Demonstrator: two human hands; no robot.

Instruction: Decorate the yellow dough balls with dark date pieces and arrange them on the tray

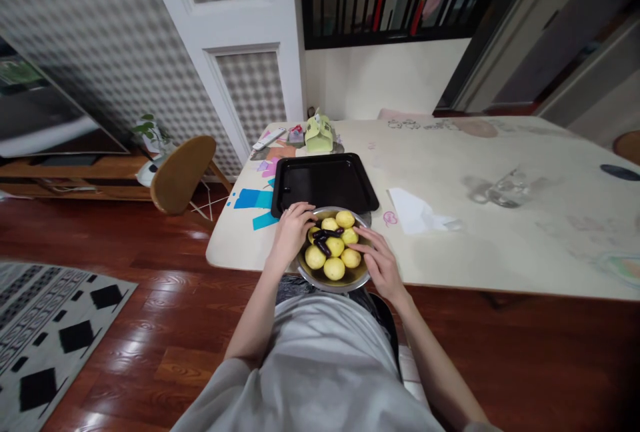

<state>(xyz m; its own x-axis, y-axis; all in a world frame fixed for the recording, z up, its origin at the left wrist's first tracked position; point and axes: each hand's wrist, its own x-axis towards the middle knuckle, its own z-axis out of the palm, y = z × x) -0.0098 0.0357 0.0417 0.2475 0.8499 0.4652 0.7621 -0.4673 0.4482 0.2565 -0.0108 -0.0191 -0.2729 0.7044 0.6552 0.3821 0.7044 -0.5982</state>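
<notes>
At the near edge of the white bench (pixel 500 245), a round silver metal bowl (pixel 340 287) sits close to the body, probably so both arms can reach it without stretching. The left hand (pixel 295 232) bends over its left rim, likely to steady it; whether that grip clamps, I cannot tell. The right hand (pixel 379 255) crosses the opposite rim, its grip wide, fingers spread over round yellow fruits (pixel 335 269). Dark purple, oblong pieces (pixel 321 247) lie on top, seemingly cradled between them. Just beyond is a black rectangular tray (pixel 325 182); farther, a pale-green box (pixel 319 134).
</notes>
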